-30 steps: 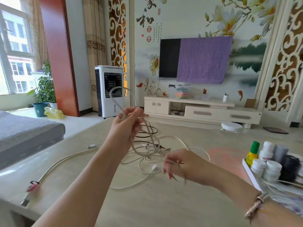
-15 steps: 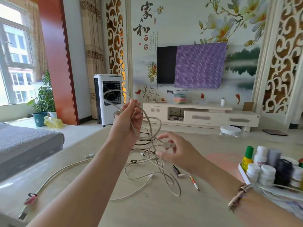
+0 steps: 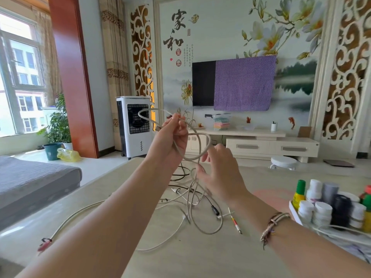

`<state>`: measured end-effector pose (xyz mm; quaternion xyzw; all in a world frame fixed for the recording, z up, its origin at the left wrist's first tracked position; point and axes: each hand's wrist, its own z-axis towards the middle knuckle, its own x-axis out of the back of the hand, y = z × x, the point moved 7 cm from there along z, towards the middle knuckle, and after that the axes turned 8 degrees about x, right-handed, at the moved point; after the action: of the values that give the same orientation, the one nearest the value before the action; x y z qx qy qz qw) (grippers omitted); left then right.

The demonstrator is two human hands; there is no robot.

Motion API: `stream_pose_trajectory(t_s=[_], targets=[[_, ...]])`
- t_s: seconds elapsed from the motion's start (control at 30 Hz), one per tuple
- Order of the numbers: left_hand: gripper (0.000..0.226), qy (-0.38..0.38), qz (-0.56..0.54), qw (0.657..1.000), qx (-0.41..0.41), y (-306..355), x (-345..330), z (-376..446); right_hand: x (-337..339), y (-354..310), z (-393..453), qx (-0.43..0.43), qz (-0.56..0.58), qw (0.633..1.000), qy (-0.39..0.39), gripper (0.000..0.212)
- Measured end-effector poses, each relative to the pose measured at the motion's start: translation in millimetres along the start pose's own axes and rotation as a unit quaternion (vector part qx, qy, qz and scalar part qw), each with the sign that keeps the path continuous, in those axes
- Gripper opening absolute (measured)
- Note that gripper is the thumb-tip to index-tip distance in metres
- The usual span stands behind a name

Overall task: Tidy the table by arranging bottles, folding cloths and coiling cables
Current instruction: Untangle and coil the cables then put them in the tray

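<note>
Above the table (image 3: pixel 200 257), a beige cable (image 3: pixel 202 151) is being held up in loops, pinched between the left hand's (image 3: pixel 170 143) fingers. Its lower run is being guided by the right hand (image 3: pixel 218 173), fingers loosely curled; whether it is actually gripped cannot be told. More cables (image 3: pixel 180 197) are being left tangled on the tabletop below. Bottles (image 3: pixel 321 205) are being kept in a tray (image 3: pixel 295 211) at right.
</note>
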<state>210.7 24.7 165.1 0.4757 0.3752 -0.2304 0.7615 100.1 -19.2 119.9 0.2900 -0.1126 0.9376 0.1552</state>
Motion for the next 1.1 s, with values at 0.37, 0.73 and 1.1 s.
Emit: stream_pose_trajectory(t_s=[0.37, 0.73, 1.1], targets=[[0.013, 0.026, -0.015, 0.999, 0.014, -1.0, 4.1, -5.4, -9.3, 5.9, 0.2, -0.045, 0.007, 0.993, -0.108, 0.046], [0.016, 0.047, 0.010, 0.999, 0.010, 17.9, 21.8, -10.5, 20.0, 30.7, 12.3, -0.073, -0.041, 0.994, -0.075, 0.031], [0.019, 0.057, -0.006, 0.998, 0.010, 14.5, 45.9, -10.4, 20.4, 50.5, 11.3, -0.073, 0.019, 0.993, -0.091, 0.019]])
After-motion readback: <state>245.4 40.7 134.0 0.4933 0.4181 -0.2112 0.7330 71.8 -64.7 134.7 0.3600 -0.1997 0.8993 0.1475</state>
